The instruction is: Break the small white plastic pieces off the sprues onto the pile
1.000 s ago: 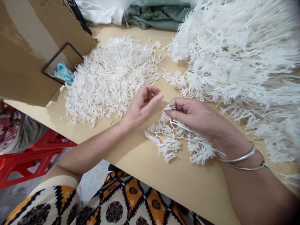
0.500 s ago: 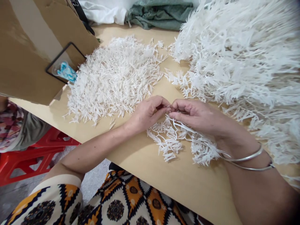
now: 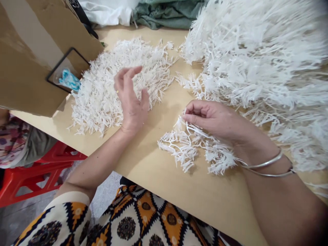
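My right hand (image 3: 207,116) pinches the top of a white branched plastic strand (image 3: 184,147), whose feathery tufts hang down and rest on the tan table (image 3: 153,171). Over the right edge of a heap of small white sprigs (image 3: 102,89), my left hand (image 3: 132,99) is raised with its fingers apart and nothing seen between them. A much larger mass of white branched strands (image 3: 256,68) lies beyond my right hand. Two silver bangles circle my right wrist.
At the left stands a cardboard box (image 3: 28,58) with a black wire frame and a blue-and-white item (image 3: 69,80) by it. White cloth (image 3: 107,13) and green cloth (image 3: 166,13) lie at the back. Below left are a red stool (image 3: 33,174) and part of another person.
My left hand has left my right fingertips, moved up and left to the heap of sprigs, and opened. My right hand still pinches the strand.
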A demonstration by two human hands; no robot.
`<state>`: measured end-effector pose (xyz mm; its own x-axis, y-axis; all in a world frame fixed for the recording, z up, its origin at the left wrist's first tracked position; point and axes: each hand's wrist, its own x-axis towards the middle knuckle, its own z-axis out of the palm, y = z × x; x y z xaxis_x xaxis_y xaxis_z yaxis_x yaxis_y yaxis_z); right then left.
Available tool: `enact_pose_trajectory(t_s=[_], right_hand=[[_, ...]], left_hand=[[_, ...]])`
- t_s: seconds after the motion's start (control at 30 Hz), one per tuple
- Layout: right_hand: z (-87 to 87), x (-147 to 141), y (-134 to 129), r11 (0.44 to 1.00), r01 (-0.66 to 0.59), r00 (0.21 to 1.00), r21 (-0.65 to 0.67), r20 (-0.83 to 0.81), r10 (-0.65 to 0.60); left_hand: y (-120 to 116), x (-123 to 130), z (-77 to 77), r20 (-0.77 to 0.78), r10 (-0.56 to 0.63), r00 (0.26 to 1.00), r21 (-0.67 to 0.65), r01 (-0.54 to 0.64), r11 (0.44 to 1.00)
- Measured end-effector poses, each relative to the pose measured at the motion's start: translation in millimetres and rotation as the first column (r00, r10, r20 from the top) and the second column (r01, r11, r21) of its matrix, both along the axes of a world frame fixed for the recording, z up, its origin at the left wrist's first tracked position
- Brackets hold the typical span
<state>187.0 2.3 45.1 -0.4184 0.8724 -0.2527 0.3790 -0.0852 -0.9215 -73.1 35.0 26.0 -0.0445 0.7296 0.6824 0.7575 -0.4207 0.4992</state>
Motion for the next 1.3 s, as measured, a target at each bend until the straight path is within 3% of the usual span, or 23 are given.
enact_pose_trajectory(t_s=[0.1, 0.2, 0.27, 0.37, 0.57, 0.73, 0.9, 1.13, 1.2, 1.3], right_hand=[[0.5, -2.3, -0.3, 1.000, 0.028, 0.997, 0.003, -0.065, -0.028], [-0.7, -2.3, 0.9, 0.998, 0.061, 0.992, -0.030, -0.111, -0.064], [-3.7, -0.9, 2.3, 0.995, 0.083, 0.986, -0.045, -0.143, -0.089], [-8.6, 2.1, 4.3, 0.996, 0.075, 0.981, -0.043, -0.177, -0.082], [-3.9, 0.9, 4.4, 0.998, 0.069, 0.987, -0.017, -0.146, -0.070], [-0.5, 0.5, 5.6, 0.999, -0.004, 0.995, 0.053, -0.099, 0.009], [-2.3, 8.0, 8.1, 0.989, -0.114, 0.992, 0.096, -0.047, 0.119], [-6.2, 20.4, 10.5, 0.980, -0.189, 0.977, 0.060, -0.090, 0.194], [-4.9, 20.7, 10.2, 0.980, -0.198, 0.974, 0.034, -0.104, 0.200], [-3.0, 17.3, 8.2, 0.993, -0.116, 0.982, -0.008, -0.150, 0.114]], left_hand=[[-17.1, 16.2, 5.0, -0.098, -0.155, 0.983, -0.121, 0.143, 0.982], [-33.4, 31.6, 6.2, -0.099, -0.424, 0.900, -0.318, 0.375, 0.871], [-38.5, 36.1, 4.2, -0.086, -0.515, 0.853, -0.394, 0.445, 0.804], [-38.9, 36.5, 0.6, -0.036, -0.533, 0.845, -0.443, 0.465, 0.766], [-34.7, 36.6, -2.1, 0.236, -0.550, 0.801, -0.424, 0.594, 0.684], [-35.7, 38.2, -5.0, 0.325, -0.500, 0.803, -0.464, 0.596, 0.655], [-38.3, 37.3, -1.8, 0.214, -0.529, 0.821, -0.471, 0.561, 0.681], [-44.5, 42.1, 0.6, -0.036, -0.496, 0.867, -0.356, 0.453, 0.817], [-39.9, 37.6, 2.2, -0.108, -0.440, 0.891, -0.325, 0.386, 0.863], [-27.1, 23.0, 5.9, -0.105, -0.257, 0.961, -0.254, 0.224, 0.941]])
